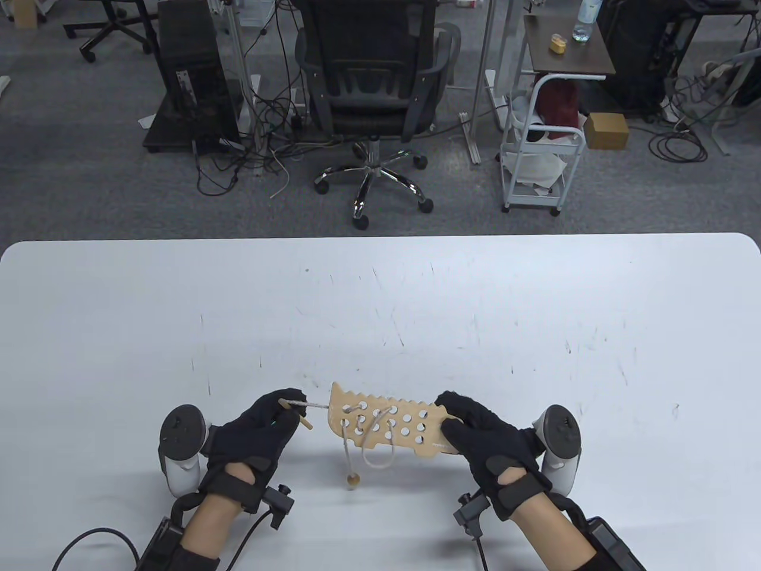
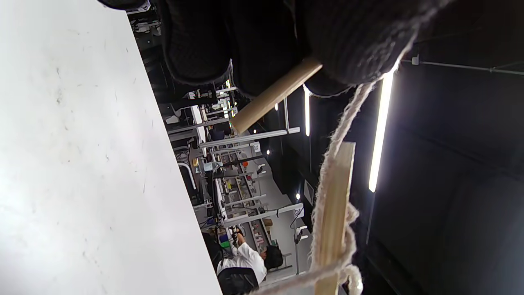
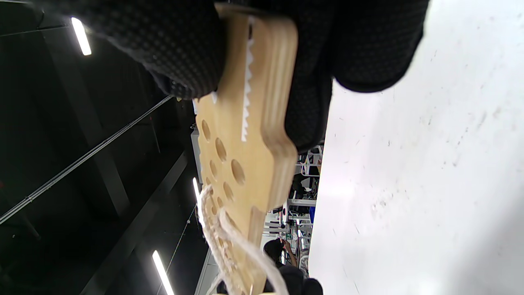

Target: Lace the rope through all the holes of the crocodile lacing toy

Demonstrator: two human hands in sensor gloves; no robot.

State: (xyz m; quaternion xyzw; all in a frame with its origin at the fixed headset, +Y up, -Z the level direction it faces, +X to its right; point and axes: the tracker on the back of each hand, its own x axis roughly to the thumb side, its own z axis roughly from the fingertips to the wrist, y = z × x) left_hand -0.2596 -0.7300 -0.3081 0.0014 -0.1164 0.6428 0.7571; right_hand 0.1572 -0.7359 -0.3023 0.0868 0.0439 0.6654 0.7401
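I am pinching the wooden needle point(image 1: 295, 413) in my left hand point(image 1: 254, 429), drawing the rope point(image 1: 314, 406) taut off the crocodile board point(image 1: 389, 426), which my right hand point(image 1: 483, 435) is gripping by its far end above the desk point(image 1: 380, 309), pulling slowly to clear the slack loop.

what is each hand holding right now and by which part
The left hand pinches the rope's wooden needle mid-length. The right hand has its grip on the crocodile board at its right end.

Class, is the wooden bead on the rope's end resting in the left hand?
No. The bead hangs below the board; the left hand holds the wooden needle.
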